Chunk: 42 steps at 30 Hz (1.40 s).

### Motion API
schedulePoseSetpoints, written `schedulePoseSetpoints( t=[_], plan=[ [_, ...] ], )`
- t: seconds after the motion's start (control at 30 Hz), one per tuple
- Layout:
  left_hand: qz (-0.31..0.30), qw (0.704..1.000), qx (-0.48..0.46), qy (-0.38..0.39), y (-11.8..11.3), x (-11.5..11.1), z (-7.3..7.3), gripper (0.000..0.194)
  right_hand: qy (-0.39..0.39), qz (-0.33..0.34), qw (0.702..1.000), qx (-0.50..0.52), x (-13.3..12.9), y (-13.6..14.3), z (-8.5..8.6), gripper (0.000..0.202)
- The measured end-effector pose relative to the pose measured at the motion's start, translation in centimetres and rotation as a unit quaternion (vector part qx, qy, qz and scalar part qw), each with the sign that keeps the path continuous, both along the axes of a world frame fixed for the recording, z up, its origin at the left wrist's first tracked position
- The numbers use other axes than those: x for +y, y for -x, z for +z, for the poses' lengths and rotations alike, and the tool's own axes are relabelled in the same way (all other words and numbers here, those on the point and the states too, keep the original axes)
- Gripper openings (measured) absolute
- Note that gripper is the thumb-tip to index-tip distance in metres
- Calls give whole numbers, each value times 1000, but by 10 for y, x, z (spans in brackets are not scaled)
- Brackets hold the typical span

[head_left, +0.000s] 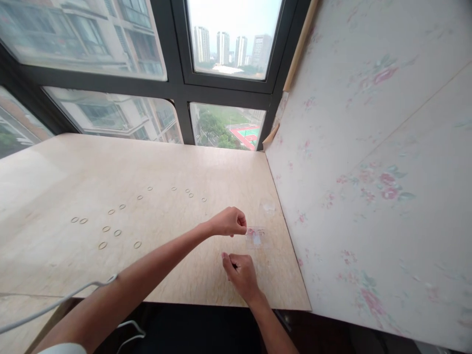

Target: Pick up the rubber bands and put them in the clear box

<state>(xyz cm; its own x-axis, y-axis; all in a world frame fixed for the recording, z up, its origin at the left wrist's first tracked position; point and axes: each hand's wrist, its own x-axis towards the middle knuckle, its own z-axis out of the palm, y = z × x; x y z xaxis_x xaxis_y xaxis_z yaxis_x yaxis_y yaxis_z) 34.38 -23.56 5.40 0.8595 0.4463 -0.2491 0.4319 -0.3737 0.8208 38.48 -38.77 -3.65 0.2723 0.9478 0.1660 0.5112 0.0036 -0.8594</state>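
A pale, marbled counter (236, 169) runs up to dark-framed windows (228, 88), which let in soft daylight that leaves a sheen on its left side. Beyond the glass stand a close apartment block (88, 34), distant high-rise towers (223, 48), green trees (210, 125) and a red-and-green sports court (249, 135). On the right, floral wallpaper (368, 113) covers the wall, peeling beside the window frame.

Probably a home, floral wallpaper (368, 123), dark-framed window (180, 87)
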Motion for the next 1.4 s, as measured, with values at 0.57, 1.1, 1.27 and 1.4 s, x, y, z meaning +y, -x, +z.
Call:
schedulePoseSetpoints(
  t=[0.57,1.1,1.27,1.4],
  plan=[
    [0,989,-5,-147,-40,-10,-32,15,-13,-2,1000,11,1,-1,1,52],
    [273,945,-4,-182,153,-57,-76,52,40,54,998,4,-1,-3,-11,49],
    [225,924,42,-307,205,-67,-81,63,70,70,995,33,28,20,6,47],
    [154,918,44,-362,222,-68,-89,62,52,123,991,9,78,61,32,50]
  ],
)
